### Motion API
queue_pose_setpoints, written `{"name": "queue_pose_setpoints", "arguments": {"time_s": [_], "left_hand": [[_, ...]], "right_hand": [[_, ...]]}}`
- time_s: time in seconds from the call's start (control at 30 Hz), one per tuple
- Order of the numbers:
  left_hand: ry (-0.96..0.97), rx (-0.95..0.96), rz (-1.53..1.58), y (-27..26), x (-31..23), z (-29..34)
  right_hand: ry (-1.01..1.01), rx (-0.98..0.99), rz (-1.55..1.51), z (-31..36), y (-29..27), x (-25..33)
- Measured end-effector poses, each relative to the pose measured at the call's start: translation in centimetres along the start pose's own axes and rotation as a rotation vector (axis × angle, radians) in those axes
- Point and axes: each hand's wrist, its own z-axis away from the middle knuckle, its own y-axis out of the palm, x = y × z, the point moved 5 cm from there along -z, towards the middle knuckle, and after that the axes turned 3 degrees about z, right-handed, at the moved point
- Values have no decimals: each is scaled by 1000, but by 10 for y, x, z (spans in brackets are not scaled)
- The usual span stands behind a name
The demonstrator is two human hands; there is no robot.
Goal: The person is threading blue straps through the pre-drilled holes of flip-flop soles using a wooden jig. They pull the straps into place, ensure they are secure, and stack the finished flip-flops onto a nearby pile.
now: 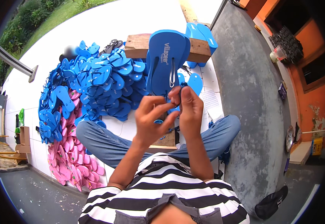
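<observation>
A blue flip-flop sole (pixel 158 80) stands upright in front of me against a wooden block (pixel 138 46), with another blue sole behind it. A thin metal loop (pixel 172 74) hangs on its face. Close below the sole, my right hand (pixel 190 112) pinches a small dark blue strap (pixel 183 85) between thumb and fingers. Beside it my left hand (pixel 151 121) has its fingers bent and apart, its fingertips reaching to the right fingers. No held thing shows in the left hand. The fingers partly hide the strap and the sole's lower end.
A big heap of blue flip-flops (pixel 99 78) lies at the left, with pink flip-flops (pixel 73 156) nearer me. More blue soles (pixel 203 33) stand behind the block. A white sheet (pixel 211 101) lies right of my hands. A black cap (pixel 271 202) lies at the lower right.
</observation>
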Motion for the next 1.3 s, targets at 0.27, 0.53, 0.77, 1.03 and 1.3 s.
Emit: {"name": "queue_pose_setpoints", "arguments": {"time_s": [0.27, 0.53, 0.77, 1.03, 1.3], "left_hand": [[-9, -99, -80, -49, 20, -98], [178, 31, -222, -27, 6, -125], [127, 75, -189, -21, 5, -125], [-109, 28, 384, -21, 26, -96], [-211, -101, 466, 2, 27, -83]], "right_hand": [[113, 480, -324, -26, 10, -7], [107, 484, -427, -30, 12, -43], [101, 492, -723, -46, 22, -60], [252, 387, -311, -33, 0, -38], [-106, 76, -33, -52, 13, 17]]}}
